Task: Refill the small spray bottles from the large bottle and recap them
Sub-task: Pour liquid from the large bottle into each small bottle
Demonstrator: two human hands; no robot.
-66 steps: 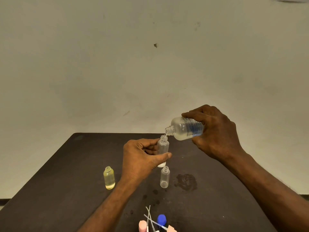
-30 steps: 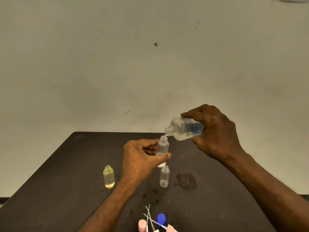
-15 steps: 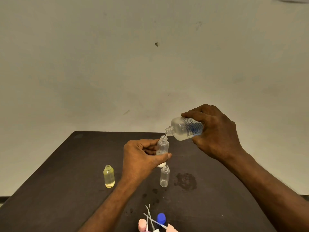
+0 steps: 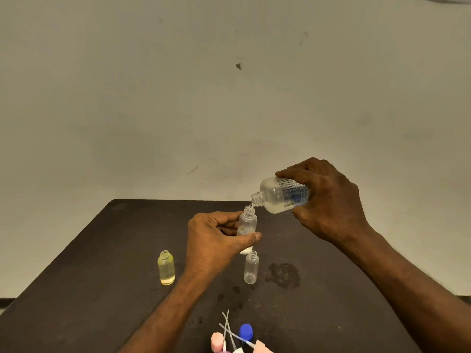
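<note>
My right hand (image 4: 328,200) grips the large clear bottle (image 4: 280,196) with a blue-printed label, tipped on its side with its open mouth pointing left and down. Just under that mouth is the neck of a small clear bottle (image 4: 246,222), held upright above the table by my left hand (image 4: 216,240), thumb and fingers curled round it. A thin drip shows between the two mouths. Another small clear bottle (image 4: 251,267) stands uncapped on the dark table (image 4: 102,276), and a small yellow-tinted bottle (image 4: 166,268) stands uncapped to the left.
Near the table's front edge lie a blue cap (image 4: 246,331), pink caps (image 4: 217,342) and several white spray tubes (image 4: 228,328). A wet patch (image 4: 283,274) and small drops mark the table right of the standing clear bottle. A plain wall rises behind.
Both hands hold nearly the same pose throughout. The view has shifted only slightly.
</note>
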